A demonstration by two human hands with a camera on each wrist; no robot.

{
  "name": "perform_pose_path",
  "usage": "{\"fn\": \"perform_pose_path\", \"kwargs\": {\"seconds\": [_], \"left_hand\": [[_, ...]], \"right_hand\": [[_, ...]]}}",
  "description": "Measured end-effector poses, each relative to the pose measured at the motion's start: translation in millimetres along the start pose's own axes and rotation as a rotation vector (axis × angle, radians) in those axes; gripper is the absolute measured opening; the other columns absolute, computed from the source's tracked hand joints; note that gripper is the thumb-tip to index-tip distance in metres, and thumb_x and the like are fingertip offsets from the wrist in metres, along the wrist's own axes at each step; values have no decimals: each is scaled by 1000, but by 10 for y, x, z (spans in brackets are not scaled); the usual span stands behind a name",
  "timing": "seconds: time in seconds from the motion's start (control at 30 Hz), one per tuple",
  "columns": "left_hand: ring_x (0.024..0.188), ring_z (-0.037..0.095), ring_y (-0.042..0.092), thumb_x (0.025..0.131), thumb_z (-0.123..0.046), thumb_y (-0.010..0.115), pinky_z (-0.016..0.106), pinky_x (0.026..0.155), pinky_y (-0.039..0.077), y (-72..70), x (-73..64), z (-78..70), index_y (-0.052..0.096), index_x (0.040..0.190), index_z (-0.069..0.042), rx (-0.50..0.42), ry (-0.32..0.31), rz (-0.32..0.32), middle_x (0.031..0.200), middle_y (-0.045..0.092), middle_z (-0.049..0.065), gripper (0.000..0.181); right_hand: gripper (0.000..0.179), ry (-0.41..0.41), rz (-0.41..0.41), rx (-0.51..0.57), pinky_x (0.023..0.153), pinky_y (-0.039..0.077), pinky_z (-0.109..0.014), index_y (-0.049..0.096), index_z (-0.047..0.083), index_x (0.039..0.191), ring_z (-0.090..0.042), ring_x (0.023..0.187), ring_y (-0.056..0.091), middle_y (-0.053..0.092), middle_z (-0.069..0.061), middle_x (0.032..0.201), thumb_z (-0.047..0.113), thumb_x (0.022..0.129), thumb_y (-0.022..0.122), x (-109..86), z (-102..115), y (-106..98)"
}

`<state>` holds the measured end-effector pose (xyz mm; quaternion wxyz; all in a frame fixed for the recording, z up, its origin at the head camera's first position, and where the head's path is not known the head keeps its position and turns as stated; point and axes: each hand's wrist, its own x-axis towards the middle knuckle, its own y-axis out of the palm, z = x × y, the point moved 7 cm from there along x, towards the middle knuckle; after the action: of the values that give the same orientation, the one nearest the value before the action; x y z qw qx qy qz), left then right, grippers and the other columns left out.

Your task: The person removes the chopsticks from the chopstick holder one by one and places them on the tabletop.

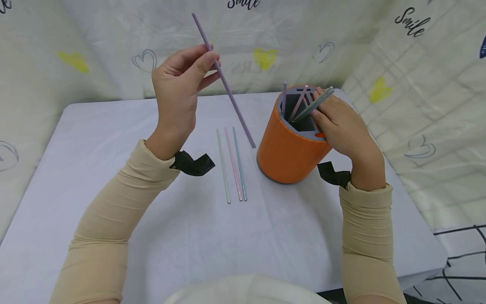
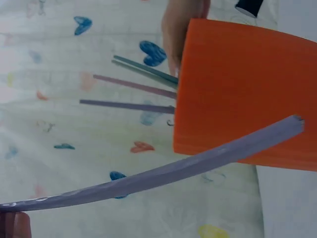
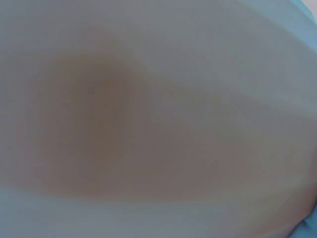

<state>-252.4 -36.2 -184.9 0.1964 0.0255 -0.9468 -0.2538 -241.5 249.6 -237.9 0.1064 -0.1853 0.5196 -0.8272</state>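
My left hand [image 1: 178, 80] pinches a long purple straw [image 1: 233, 99] between thumb and fingers, raised over the table. The straw slants down to the right, its lower end beside the orange holder [image 1: 290, 147]. In the left wrist view this purple straw [image 2: 198, 168] crosses in front of the orange holder [image 2: 247, 74]. At the holder's right rim, my right hand [image 1: 341, 120] grips the edge, with some fingertips hidden. Several straws stand in the holder: a purple straw [image 1: 284, 99], pinkish ones and greenish straws [image 1: 313, 105] leaning right by my thumb. The right wrist view is only blur.
On the white-covered table [image 1: 182, 253], a green straw [image 1: 223, 166], a pink straw [image 1: 233, 164] and a blue straw [image 1: 240, 164] lie side by side left of the holder. A printed curtain [image 1: 235, 33] hangs behind the table's back edge.
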Motion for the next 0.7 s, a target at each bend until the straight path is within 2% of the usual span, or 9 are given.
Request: {"fn": "perform_pose_path", "kwargs": {"seconds": [0.03, 0.1, 0.13, 0.17, 0.2, 0.27, 0.43, 0.53, 0.7], "left_hand": [[73, 21, 66, 76, 6, 71, 36, 77, 58, -56, 18, 77, 70, 88, 7, 10, -45, -9, 80, 68, 9, 12], [72, 20, 67, 74, 2, 74, 35, 76, 59, -177, 46, 232, 70, 89, 6, 52, -111, -23, 80, 69, 10, 15], [72, 19, 67, 74, 0, 75, 35, 76, 59, -242, 54, 312, 71, 89, 5, 75, -144, -25, 81, 69, 10, 16], [72, 19, 67, 74, -1, 75, 35, 76, 59, -306, 60, 394, 71, 89, 4, 94, -181, -30, 81, 69, 10, 16], [72, 18, 67, 74, -3, 76, 35, 76, 58, -370, 60, 472, 71, 89, 4, 114, -215, -34, 82, 69, 10, 17], [74, 18, 67, 74, -6, 76, 34, 77, 58, -499, 57, 611, 71, 89, 2, 160, -274, -47, 82, 69, 9, 17], [77, 18, 67, 77, -7, 74, 31, 75, 59, -781, 52, 903, 71, 92, 2, 225, -403, -93, 81, 69, 6, 18], [82, 18, 67, 80, -9, 72, 30, 76, 58, -929, 28, 1096, 70, 98, 2, 301, -514, -95, 83, 69, 5, 22], [90, 19, 66, 82, -12, 70, 28, 78, 58, -1151, -67, 1393, 68, 105, 1, 445, -677, -83, 92, 68, 6, 26]], "right_hand": [[29, 3, 1, 0, 117, 19, -43, 53, 4, 92, -24, 140, 25, 37, -10, 144, 23, 99, 32, -3, 0, -1], [33, 9, 4, 0, 117, 18, -43, 56, 4, 113, -25, 140, 24, 34, -8, 148, 23, 99, 33, -13, -7, -6], [33, 6, 3, -1, 117, 18, -43, 56, 5, 114, -25, 140, 24, 33, -8, 149, 22, 99, 33, -15, -6, -9], [31, 2, -1, -3, 117, 19, -43, 57, 4, 106, -25, 140, 25, 34, -8, 148, 22, 99, 33, -12, -2, -11], [33, 2, -2, -5, 117, 19, -44, 56, 5, 115, -26, 140, 25, 34, -9, 148, 22, 99, 33, -13, -3, -13], [33, 6, -4, -3, 116, 20, -44, 57, 4, 112, -26, 139, 26, 34, -9, 148, 23, 99, 33, -14, -5, -12], [29, 13, -2, 4, 117, 18, -42, 51, 4, 86, -25, 140, 25, 34, -9, 148, 23, 99, 33, -18, -8, -1], [30, 6, -2, 5, 118, 16, -41, 51, 3, 86, -24, 141, 24, 36, -10, 146, 23, 100, 33, -22, -2, -5], [33, -2, 4, 2, 118, 16, -42, 56, 2, 110, -24, 141, 22, 34, -10, 147, 22, 100, 32, -25, 6, -10]]}}
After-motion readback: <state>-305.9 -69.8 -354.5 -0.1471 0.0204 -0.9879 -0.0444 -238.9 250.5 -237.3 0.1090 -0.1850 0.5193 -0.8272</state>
